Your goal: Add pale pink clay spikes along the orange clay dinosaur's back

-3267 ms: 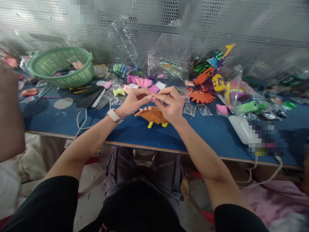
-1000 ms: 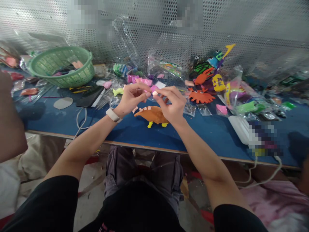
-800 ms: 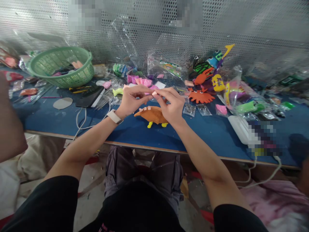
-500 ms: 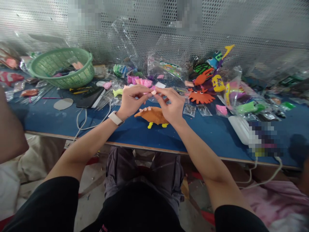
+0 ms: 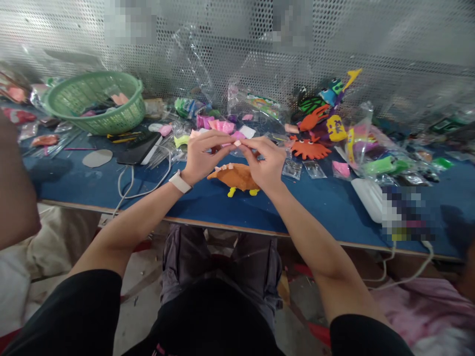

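Between the fingertips of my left hand [image 5: 203, 154] and my right hand [image 5: 266, 160] is a small pale pink piece of modelling clay [image 5: 238, 143]. Both hands pinch it, thumbs and forefingers meeting above the table. Just below them an orange-brown clay animal figure [image 5: 235, 176] stands on the blue tabletop, with yellow feet and a row of pale pink bits along its upper left edge. My right hand hides the figure's right end. Behind my hands lie several pink and magenta clay pieces [image 5: 218, 126] on clear wrapping.
A green basket [image 5: 96, 104] stands back left, a phone [image 5: 139, 149] with a white cable before it. An orange clay crab [image 5: 309, 147] sits right of my hands. A white device [image 5: 368, 199] lies near the right edge. Another person's arm [image 5: 17, 183] is at far left.
Earlier my fingers were pressed together over the piece; a second ago they parted slightly, showing it in my right fingertips. Now both hands meet on it, its shape more angular. The clay animal has not moved.
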The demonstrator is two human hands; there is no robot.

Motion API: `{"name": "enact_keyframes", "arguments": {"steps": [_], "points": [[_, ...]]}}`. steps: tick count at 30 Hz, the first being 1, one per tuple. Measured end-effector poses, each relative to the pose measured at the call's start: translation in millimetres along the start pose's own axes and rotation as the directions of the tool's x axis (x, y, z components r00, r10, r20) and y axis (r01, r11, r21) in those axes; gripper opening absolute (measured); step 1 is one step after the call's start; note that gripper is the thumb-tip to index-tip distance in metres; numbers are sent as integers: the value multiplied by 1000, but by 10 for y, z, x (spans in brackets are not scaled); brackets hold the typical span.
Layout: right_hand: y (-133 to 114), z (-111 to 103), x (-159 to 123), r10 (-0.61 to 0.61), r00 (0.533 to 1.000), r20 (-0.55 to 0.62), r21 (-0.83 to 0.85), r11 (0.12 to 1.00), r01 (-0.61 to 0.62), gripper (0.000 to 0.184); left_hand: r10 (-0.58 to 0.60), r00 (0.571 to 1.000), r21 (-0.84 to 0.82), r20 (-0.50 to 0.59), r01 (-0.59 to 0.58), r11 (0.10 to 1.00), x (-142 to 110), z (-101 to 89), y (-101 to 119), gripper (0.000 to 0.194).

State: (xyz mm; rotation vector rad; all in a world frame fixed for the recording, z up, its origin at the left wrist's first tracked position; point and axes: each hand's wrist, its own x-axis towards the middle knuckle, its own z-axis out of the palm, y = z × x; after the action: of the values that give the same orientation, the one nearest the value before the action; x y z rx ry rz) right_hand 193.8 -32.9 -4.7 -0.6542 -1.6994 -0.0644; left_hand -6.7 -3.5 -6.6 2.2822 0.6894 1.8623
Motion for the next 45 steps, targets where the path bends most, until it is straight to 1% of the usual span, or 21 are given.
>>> {"name": "enact_keyframes", "arguments": {"steps": [4, 6, 13, 17, 20, 24, 29, 33, 37, 41, 45], "points": [[-2, -1, 4, 27, 1000, 1, -15, 1000, -27, 19, 125, 992, 34, -5, -124, 992, -3, 0, -33, 16], [3, 4, 3, 41, 999, -4, -13, 999, -41, 21, 146, 989, 38, -11, -145, 989, 0, 0, -40, 15], [47, 21, -5, 143, 990, 2, 0, 990, -143, 34, 90, 996, 60, -8, -90, 994, 11, -11, -12, 17], [75, 15, -9, 103, 994, 23, 31, 994, -104, 31, 38, 999, 20, 7, -38, 999, 17, -5, 17, 21], [75, 11, -6, 66, 998, 2, 20, 998, -66, 25, -1, 1000, -25, 3, 1, 1000, 23, 6, 31, 23], [56, 9, 0, 23, 999, -25, 28, 999, -22, 18, 6, 1000, -56, 5, -6, 998, 27, 10, 25, 21], [38, 7, 7, 13, 1000, -17, 6, 1000, -13, 17, -1, 1000, -53, 18, 1, 999, 27, 5, 18, 19], [43, 1, 9, -8, 1000, -18, 38, 999, 8, 13, 6, 1000, -34, 20, -5, 999, 30, 4, 16, 21], [63, -4, -7, -2, 1000, 3, 30, 1000, 1, 15, 26, 999, -43, 23, -25, 999, 28, -4, 16, 18], [64, -1, -19, 25, 999, 20, 31, 999, -25, 17, 17, 999, -24, 44, -16, 1000, 20, -14, 16, 18], [53, 6, -14, 15, 1000, 15, 54, 998, -16, 16, 31, 999, -24, 42, -30, 999, 19, -13, 12, 15]]}}
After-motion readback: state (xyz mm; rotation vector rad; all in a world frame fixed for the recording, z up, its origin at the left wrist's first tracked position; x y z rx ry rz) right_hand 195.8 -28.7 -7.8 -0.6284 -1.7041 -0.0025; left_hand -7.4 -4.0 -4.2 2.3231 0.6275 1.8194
